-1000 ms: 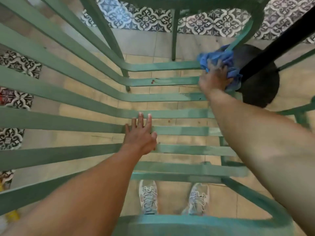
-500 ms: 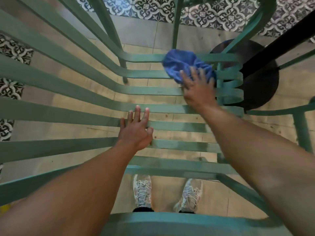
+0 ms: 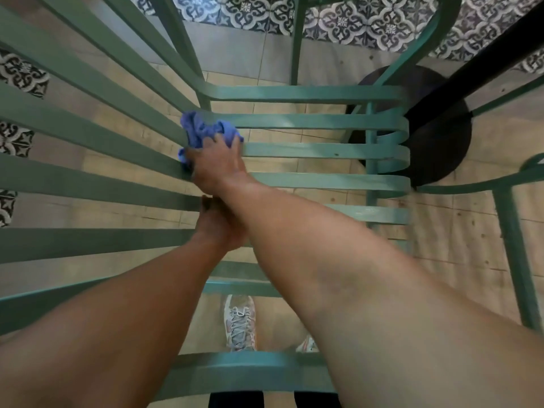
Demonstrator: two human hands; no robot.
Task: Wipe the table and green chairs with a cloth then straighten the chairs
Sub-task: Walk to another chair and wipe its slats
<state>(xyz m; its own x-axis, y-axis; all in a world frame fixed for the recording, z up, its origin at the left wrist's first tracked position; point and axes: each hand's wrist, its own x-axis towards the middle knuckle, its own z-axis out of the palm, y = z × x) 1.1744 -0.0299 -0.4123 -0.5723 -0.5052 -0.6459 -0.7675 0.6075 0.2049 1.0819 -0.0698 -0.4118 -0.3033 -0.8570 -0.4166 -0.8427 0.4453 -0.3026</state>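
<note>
I look straight down through the slatted seat of a green metal chair [image 3: 318, 122]. My right hand [image 3: 217, 166] presses a bunched blue cloth [image 3: 203, 132] onto the seat slats where they bend up into the back, at the left of the seat. My left hand [image 3: 219, 228] rests flat on a slat just below it, mostly hidden under my right forearm.
The table's black round base [image 3: 435, 148] and black post [image 3: 485, 54] stand at the upper right. Part of a second green chair [image 3: 512, 245] shows at the right edge. Below are beige floor tiles, patterned tiles [image 3: 353, 22] at the top, and my shoes [image 3: 240, 325].
My right hand has swept the cloth leftward across the seat slats, from the right edge to the left bend. My left hand has stayed on the slat; my right forearm now crosses over it.
</note>
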